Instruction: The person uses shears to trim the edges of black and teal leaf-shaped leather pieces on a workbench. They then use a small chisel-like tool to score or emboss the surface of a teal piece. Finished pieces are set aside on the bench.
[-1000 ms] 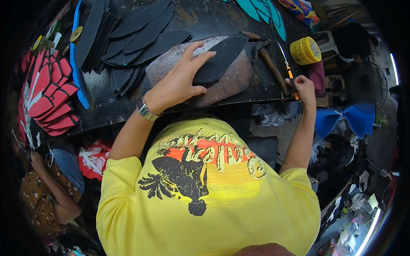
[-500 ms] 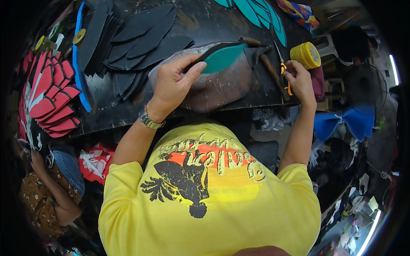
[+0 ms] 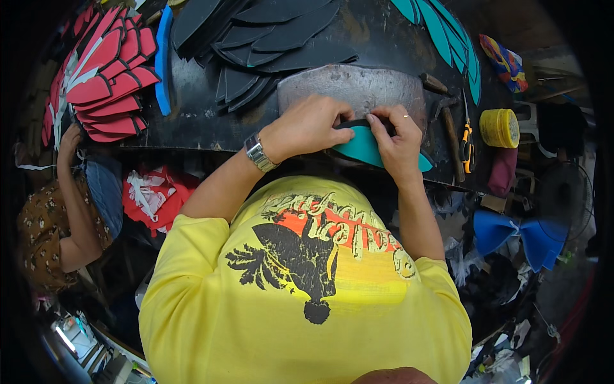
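Observation:
Both my hands hold a leaf-shaped teal piece with a black strip along its edge (image 3: 361, 147), near the front of the table. My left hand (image 3: 313, 128), with a metal-banded watch on its wrist, pinches the piece's upper left part. My right hand (image 3: 398, 137), with a ring on one finger, pinches the black edge just beside it. The fingers partly cover the strip. Behind the hands lies a worn, greyish-brown slab (image 3: 355, 86). Orange-and-black handled scissors (image 3: 467, 144) rest on the table to the right, apart from my hands.
Stacked black leaf-shaped pieces (image 3: 281, 32) lie on the dark table (image 3: 192, 131). Teal pieces (image 3: 441, 38) are at the far right. A hammer (image 3: 452, 137) and yellow tub (image 3: 499, 128) stand right. Red pieces (image 3: 105, 83) lie left, by another person's arm (image 3: 83, 217).
My right hand has let go of the scissors, leaving them on the table, and now grips the teal piece. My left hand has brought that piece nearer to my body.

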Demonstrator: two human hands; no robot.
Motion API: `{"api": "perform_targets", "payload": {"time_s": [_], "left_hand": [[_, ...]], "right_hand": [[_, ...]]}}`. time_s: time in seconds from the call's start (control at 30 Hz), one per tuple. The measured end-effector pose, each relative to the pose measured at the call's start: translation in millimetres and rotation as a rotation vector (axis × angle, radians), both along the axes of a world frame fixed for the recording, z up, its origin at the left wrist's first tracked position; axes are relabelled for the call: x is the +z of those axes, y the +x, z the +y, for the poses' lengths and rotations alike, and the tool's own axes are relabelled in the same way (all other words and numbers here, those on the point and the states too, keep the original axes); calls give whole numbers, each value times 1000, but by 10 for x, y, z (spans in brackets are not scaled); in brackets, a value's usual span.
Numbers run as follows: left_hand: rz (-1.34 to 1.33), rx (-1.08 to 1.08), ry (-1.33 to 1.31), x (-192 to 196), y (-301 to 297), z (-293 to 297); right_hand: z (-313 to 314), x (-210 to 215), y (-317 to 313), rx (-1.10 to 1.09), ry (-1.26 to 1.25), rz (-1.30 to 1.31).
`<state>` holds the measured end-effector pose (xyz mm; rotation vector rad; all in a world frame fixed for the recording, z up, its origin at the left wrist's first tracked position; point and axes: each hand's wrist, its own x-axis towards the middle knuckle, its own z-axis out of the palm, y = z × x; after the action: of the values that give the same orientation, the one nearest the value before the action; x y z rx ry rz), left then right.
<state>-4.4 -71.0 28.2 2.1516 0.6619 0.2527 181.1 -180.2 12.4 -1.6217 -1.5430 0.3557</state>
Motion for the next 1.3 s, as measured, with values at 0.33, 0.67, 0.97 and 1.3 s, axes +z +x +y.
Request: {"api": "perform_targets", "payload": {"time_s": [0.33,0.67,0.97,1.3], "left_hand": [[-58,-75,-1,-48,166,18],[-252,91,-7,-175,163,-121],[-256,103,32,-211,194,-116],[-239,84,51,-199,316,-164]], "right_hand": [[-114,-27,370,-201,150,131],[-546,48,1214,-539,-441,-822],[-482,149,1280,-627,-341,-544],[-708,523,202,-149,-356,-76]]}}
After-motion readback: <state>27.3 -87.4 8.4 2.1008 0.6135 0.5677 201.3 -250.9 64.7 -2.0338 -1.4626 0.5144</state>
